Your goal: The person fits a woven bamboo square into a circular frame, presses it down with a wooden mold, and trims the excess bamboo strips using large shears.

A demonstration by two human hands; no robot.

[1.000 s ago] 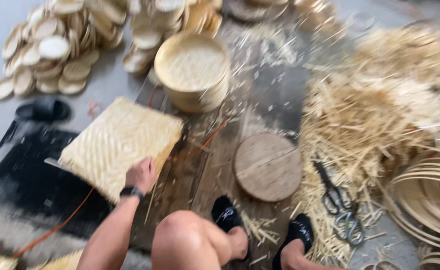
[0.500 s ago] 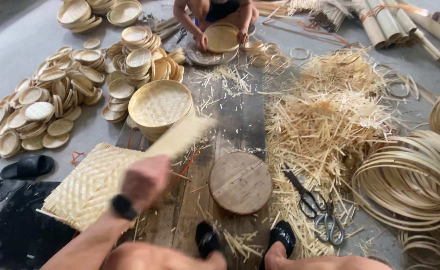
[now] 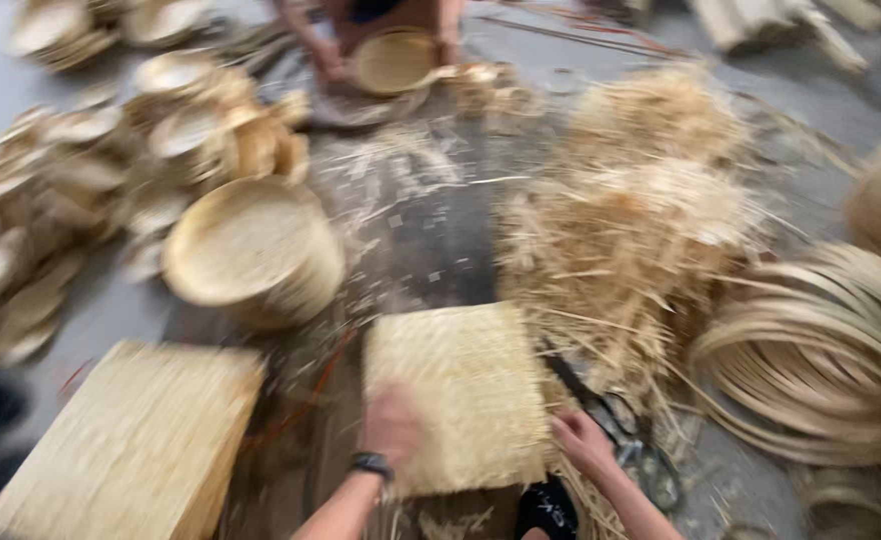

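Blurrily, both hands meet one woven mat lying on the floor between a mat stack and scissors. Left hand lies on its near edge, fingers curled; right hand touches its right corner. How tightly either grips, I cannot tell. A basket sits beyond.

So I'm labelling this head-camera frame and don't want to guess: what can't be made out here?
- Left hand: motion blur hides how its fingers lie on the woven mat.
- Scissors: partly hidden by straw and the right hand.
- Far person's hands with the basket: cut off by the top edge.
- Small trays: too blurred to count.
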